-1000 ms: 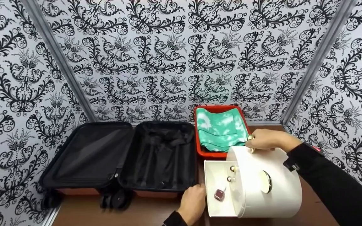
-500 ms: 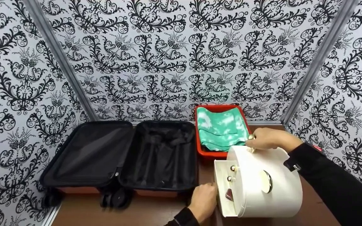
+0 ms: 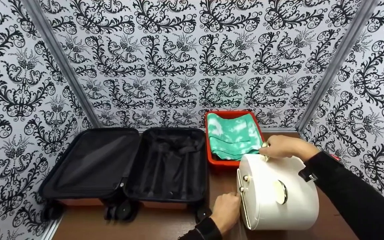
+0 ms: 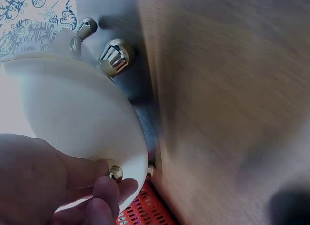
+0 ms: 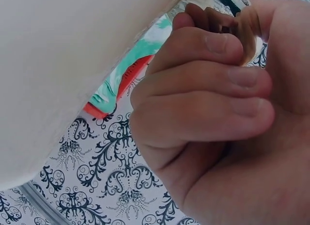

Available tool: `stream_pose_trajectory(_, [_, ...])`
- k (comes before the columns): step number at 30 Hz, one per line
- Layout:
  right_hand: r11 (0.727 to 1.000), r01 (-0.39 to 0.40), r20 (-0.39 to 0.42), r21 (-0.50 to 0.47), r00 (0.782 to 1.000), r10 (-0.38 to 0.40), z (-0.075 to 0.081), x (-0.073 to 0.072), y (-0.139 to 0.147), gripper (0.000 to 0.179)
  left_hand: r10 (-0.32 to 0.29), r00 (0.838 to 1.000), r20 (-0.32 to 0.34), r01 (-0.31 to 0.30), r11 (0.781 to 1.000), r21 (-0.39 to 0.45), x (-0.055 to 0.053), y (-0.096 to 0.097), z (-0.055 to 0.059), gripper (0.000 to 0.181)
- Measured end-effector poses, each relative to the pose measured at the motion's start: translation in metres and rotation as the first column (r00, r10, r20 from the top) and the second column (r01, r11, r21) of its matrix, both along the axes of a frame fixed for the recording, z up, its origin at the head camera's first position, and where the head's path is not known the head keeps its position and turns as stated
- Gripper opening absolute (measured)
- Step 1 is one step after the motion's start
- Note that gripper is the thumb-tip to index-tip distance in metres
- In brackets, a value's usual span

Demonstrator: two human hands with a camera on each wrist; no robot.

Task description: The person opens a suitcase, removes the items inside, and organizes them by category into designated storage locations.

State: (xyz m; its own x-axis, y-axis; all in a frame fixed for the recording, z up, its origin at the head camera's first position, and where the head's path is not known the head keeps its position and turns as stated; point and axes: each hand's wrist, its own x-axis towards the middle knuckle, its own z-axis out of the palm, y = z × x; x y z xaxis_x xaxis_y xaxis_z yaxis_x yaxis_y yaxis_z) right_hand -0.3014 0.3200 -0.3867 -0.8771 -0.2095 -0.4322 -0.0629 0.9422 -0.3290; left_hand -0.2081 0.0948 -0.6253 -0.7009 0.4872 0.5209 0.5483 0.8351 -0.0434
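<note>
A white rounded box (image 3: pixel 288 186) with gold ball feet (image 4: pixel 116 55) stands on the brown table. Its drawer front (image 3: pixel 245 213) now lies close against the box's left side in the head view. My left hand (image 3: pixel 227 210) pinches the drawer's gold knob (image 4: pixel 115 172) between thumb and fingers, plain in the left wrist view. Up on the box's top, my right hand (image 3: pixel 283 146) grips the gold handle (image 3: pixel 264 151), its fingers (image 5: pixel 203 109) curled round. The drawer's inside is hidden.
Behind the box, a red basket (image 3: pixel 210 146) holds folded green-and-white cloth (image 3: pixel 233 136). An open black suitcase (image 3: pixel 172 166) lies to the left, its wheels (image 3: pixel 123 210) towards me. Patterned walls (image 3: pixel 165 66) enclose the table (image 3: pixel 145 223).
My left hand has moved right, pushing the drawer from well out to nearly flush with the box. The dark red item inside has gone out of sight. My right hand stays on the handle.
</note>
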Motion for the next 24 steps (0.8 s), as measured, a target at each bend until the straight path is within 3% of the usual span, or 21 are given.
stream_pose_trajectory(8, [1.0, -0.002, 0.002, -0.002, 1.0, 0.002, -0.001, 0.0, 0.001, 0.033, 0.002, 1.0, 0.016, -0.002, 1.0, -0.013, -0.001, 0.004, -0.002, 0.01])
stream_pose_trajectory(17, [1.0, -0.021, 0.009, -0.02, 1.0, 0.022, 0.0, -0.005, 0.001, 0.031, -0.065, 0.997, 0.051, 0.066, 0.998, -0.01, -0.01, 0.0, 0.0, 0.013])
stream_pose_trajectory(24, [1.0, 0.002, 0.026, -0.022, 1.0, -0.001, -0.001, -0.003, 0.004, 0.032, -0.113, 0.991, 0.077, 0.113, 0.994, -0.001, -0.01, -0.004, 0.006, 0.005])
